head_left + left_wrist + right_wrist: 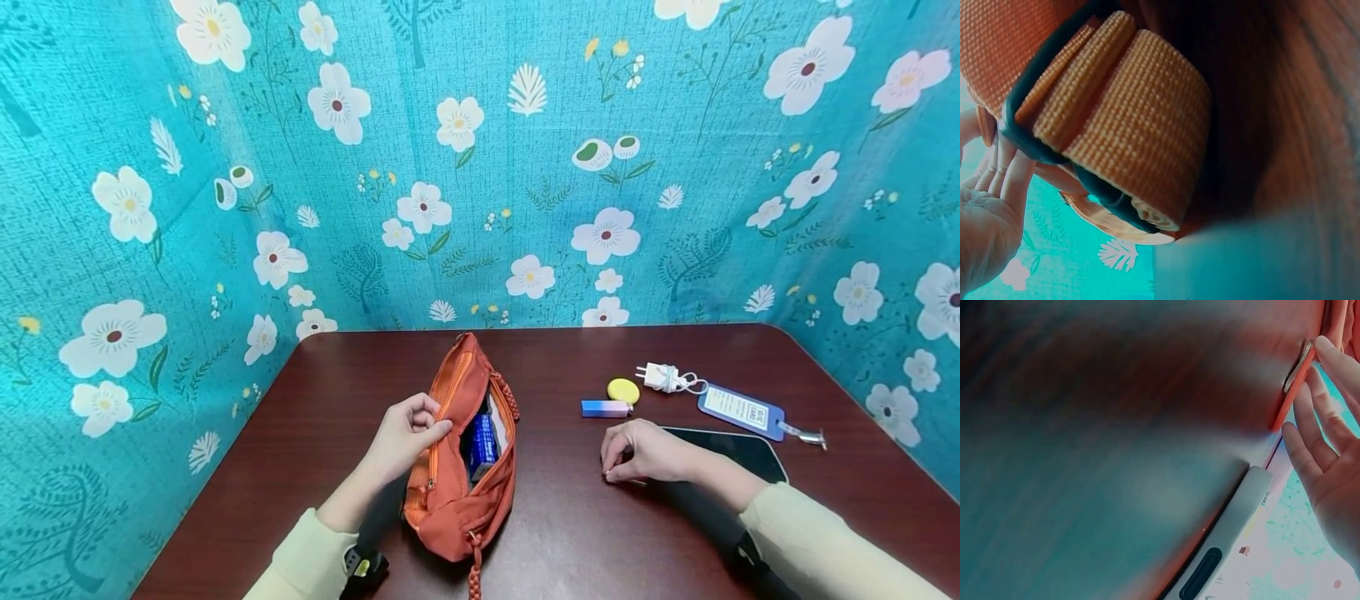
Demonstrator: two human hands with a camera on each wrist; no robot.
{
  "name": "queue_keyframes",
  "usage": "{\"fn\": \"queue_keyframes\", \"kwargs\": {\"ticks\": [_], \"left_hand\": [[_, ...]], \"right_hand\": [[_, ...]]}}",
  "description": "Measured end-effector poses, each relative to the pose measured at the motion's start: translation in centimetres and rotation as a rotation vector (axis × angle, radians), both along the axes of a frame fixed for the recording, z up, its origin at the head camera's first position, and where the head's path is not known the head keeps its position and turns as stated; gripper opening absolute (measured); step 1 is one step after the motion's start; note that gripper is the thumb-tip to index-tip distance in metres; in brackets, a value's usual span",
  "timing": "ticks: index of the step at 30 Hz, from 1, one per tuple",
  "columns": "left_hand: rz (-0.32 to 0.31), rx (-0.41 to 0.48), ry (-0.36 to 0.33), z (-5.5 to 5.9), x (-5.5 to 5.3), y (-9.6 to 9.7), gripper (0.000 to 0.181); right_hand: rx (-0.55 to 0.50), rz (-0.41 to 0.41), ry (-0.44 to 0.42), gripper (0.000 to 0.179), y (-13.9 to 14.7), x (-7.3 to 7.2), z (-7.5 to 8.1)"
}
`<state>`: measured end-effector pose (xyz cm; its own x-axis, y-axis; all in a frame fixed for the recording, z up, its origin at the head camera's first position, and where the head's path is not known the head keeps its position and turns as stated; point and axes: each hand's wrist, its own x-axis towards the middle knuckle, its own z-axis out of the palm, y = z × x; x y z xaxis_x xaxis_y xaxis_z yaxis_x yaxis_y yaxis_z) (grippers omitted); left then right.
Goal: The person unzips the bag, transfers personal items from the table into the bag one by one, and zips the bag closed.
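Note:
An orange zippered bag (457, 508) lies in the middle of the table in the head view, its mouth unzipped and a blue packet (483, 446) showing inside. My left hand (405, 437) pinches the left edge of the bag's opening between thumb and fingers. In the left wrist view, the bag's webbing strap (1141, 106) fills the middle and hides part of the left hand (991, 206). To the right of the bag, my right hand (648, 452) is down at the tabletop, fingertips at a small thin thing with a metallic edge (1297, 369); I cannot tell its kind.
A dark-screened phone (738, 450) lies beyond the right wrist. Behind the right hand are a blue-and-pink stick (606, 408), a yellow oval thing (623, 391), a white charger (663, 377) and a blue-edged card holder (742, 411) with a clip. Flowered cloth (480, 208) surrounds the table (570, 533).

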<state>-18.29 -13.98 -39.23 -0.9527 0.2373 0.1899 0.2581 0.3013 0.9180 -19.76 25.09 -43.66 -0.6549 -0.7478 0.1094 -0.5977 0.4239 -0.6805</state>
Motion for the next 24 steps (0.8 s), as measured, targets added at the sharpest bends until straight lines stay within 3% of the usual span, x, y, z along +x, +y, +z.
{"fn": "queue_keyframes", "kwargs": {"ticks": [5,9,17,24], "left_hand": [[-0.013,-0.026,-0.001,2.2,1.3,0.4,0.013],[-0.013,-0.043,-0.001,2.3,1.4,0.4,0.013],[-0.015,-0.014,0.01,-0.8,-0.6,-0.2,0.015],[-0.022,0.007,0.038,-1.3,-0.8,-0.3,0.016]], "right_hand": [[-0.034,-0.001,-0.037,0.004,0.0,0.0,0.3],[-0.048,-0.023,-0.079,0.008,0.1,-0.1,0.6],[-0.067,-0.036,-0.02,0.008,-0.1,-0.5,1.9],[-0.056,-0.083,-0.021,0.006,-0.3,-0.7,3.3]]}}
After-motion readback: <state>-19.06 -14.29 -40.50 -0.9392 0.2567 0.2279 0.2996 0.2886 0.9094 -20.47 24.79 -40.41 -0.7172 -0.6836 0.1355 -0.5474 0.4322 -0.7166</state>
